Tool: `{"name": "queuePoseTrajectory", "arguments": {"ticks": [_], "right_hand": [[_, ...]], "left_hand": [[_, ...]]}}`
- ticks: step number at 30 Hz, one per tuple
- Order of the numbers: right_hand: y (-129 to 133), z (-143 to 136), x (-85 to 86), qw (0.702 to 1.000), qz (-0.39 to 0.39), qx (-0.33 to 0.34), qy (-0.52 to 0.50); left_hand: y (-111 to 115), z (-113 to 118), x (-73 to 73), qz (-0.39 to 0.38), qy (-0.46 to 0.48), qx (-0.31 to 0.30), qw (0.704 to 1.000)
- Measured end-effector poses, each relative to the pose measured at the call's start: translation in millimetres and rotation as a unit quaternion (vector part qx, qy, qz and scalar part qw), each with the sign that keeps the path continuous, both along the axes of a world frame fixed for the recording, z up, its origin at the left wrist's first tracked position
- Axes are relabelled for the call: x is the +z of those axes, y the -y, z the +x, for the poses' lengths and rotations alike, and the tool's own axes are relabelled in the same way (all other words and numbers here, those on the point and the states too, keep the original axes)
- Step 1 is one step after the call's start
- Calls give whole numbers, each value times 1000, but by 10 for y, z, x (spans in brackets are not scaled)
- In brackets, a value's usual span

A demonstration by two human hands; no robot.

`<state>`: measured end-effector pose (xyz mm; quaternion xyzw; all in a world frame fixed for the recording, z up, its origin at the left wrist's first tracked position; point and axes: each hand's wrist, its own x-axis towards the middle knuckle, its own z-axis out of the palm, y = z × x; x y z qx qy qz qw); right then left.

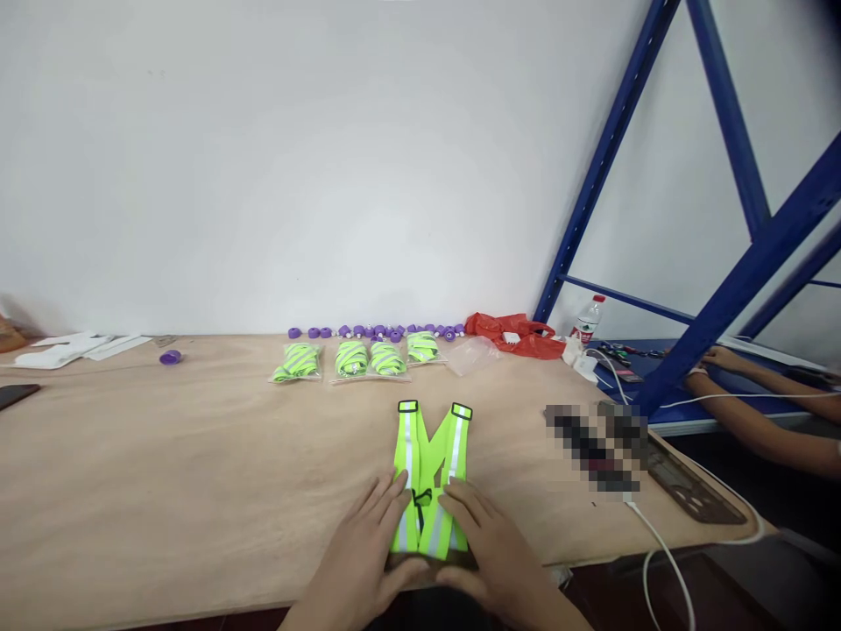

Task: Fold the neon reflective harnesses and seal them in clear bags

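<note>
A neon yellow-green reflective vest (430,457) with silver stripes lies flat near the table's front edge. Its two straps point away from me in a V, each topped by a black buckle (408,407). Across its lower middle is a black clip (421,499). My left hand (366,539) rests with fingers stretched out on the left side of the vest. On the right side, my right hand (487,536) lies the same way, fingers extended. Both thumbs reach in toward the lower edge. Neither hand grips the fabric.
Several clear bags (297,362) of folded neon straps lie behind the vest, before a row of purple caps (378,331). A red plastic bag (516,333), a bottle (588,321), a blue metal frame (604,158) and a white cable (663,543) are right. Another person's arms (755,412) show beyond.
</note>
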<state>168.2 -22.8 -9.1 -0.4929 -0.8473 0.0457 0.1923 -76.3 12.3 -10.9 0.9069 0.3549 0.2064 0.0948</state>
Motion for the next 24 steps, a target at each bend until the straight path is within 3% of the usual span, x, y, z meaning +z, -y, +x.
{"name": "queuePoseTrajectory", "arguments": {"ticks": [5, 10, 15, 21, 24], "right_hand": [[265, 23, -114, 999, -13, 40, -10], [263, 39, -14, 996, -10, 73, -56], [59, 60, 129, 985, -65, 5, -163], [-199, 95, 92, 973, -51, -38, -223], [-303, 110, 95, 977, -35, -43, -206]], "left_hand": [[181, -148, 74, -69, -59, -83, 992], [175, -139, 409, -146, -12, -111, 983], [-60, -32, 679, -177, 57, -103, 977], [-504, 102, 614, -232, 60, -79, 968], [-677, 172, 558, -249, 28, -21, 968]]}}
